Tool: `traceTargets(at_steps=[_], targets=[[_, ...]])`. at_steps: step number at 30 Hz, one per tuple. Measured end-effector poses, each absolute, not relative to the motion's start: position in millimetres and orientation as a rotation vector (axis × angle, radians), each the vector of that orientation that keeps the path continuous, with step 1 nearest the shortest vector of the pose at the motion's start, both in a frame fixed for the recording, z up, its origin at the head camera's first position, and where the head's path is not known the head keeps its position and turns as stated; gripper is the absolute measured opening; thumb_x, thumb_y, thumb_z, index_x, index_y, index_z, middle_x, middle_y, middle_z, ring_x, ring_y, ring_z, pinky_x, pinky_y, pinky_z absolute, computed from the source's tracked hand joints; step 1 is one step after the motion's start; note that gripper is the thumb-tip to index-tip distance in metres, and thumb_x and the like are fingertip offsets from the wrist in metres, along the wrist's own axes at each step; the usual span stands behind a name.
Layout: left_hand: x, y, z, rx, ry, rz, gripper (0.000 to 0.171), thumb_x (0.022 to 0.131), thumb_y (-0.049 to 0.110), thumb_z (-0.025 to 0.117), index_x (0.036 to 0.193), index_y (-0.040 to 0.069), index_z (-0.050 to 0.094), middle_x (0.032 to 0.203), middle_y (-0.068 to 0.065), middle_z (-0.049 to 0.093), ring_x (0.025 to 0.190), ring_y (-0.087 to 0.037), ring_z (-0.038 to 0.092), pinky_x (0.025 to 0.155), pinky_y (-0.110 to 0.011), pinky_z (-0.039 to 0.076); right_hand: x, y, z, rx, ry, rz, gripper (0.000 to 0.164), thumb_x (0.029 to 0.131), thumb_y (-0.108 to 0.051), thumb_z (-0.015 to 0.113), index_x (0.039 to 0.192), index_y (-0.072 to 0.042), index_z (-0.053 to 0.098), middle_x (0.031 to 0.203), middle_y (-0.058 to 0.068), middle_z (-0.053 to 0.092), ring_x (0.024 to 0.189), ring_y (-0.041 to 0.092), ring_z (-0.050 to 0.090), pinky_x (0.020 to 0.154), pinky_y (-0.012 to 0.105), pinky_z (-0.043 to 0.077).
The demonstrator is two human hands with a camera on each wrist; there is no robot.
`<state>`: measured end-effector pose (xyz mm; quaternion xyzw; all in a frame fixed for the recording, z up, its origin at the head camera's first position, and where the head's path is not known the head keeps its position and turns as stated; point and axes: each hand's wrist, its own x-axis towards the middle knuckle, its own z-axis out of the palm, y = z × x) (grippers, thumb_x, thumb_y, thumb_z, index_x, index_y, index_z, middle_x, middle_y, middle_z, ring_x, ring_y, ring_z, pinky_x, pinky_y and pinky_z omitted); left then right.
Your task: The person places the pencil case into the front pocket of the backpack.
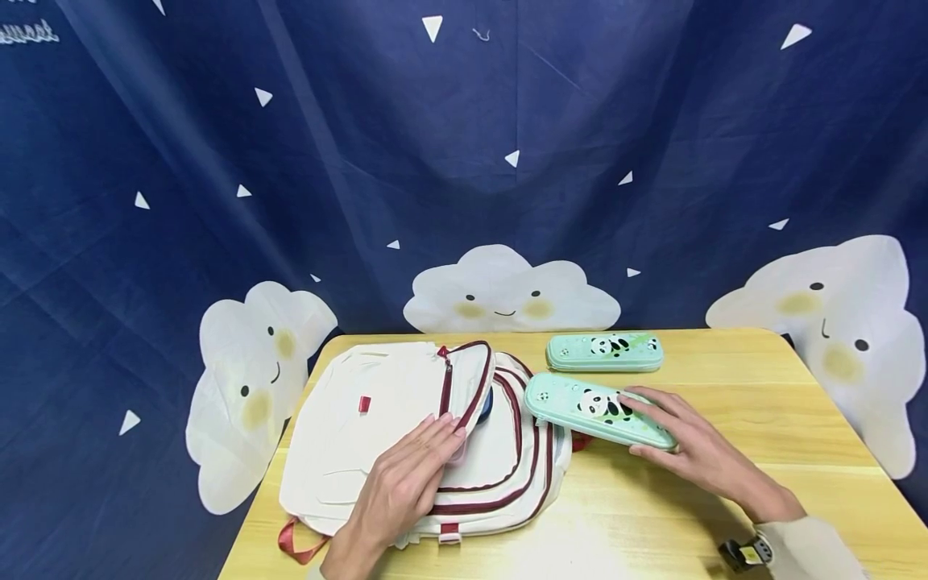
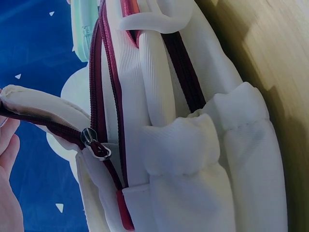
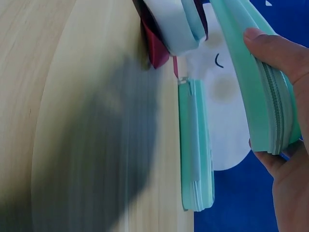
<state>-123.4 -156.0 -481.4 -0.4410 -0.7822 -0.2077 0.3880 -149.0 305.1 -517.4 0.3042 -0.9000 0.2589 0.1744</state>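
A white backpack (image 1: pixel 395 403) with dark red zips lies on the table, its front pocket unzipped. My left hand (image 1: pixel 409 479) holds the edge of the lifted pocket flap (image 1: pixel 471 366); the thumb is hidden in the head view. In the left wrist view, fingers (image 2: pixel 8 150) meet the flap's edge, beside a metal zip pull (image 2: pixel 94 140). My right hand (image 1: pixel 692 439) grips the near end of a mint-green panda pencil case (image 1: pixel 573 403), thumb on one side and fingers on the other. That case is held above the table, its far end over the backpack's right side.
A second mint-green panda pencil case (image 1: pixel 605 352) lies at the table's back edge, behind the held one. A dark blue round-edged item (image 1: pixel 486 405) shows partly inside the pocket. Behind the wooden table (image 1: pixel 761 403) hangs a blue cloth (image 1: pixel 464 161) with clouds.
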Motion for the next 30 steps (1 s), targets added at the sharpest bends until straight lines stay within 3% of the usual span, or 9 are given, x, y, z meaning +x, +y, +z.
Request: traceTargets(at_steps=[8, 30], targets=[[-123, -157, -482, -1.123, -2.004, -0.533, 0.034, 0.115, 0.011, 0.051, 0.139, 0.001, 0.073, 0.137, -0.015, 0.076, 0.125, -0.033, 0.076, 0.121, -0.041, 0.057, -147, 296, -518, 0.937, -2.494, 0.762, 0.085, 0.078, -0.017, 0.097, 0.155, -0.019, 0.062, 0.154, 0.013, 0.060, 0.140, 0.015, 0.051, 0.120, -0.002, 0.022], [-123, -156, -481, -1.114, -2.018, -0.532, 0.035, 0.115, 0.011, 0.050, 0.139, 0.002, 0.073, 0.137, -0.014, 0.076, 0.125, -0.032, 0.076, 0.121, -0.040, 0.057, -145, 281, -516, 0.989, -2.501, 0.752, 0.083, 0.082, -0.022, 0.095, 0.157, -0.020, 0.060, 0.158, 0.007, 0.058, 0.144, 0.018, 0.052, 0.126, 0.000, 0.020]])
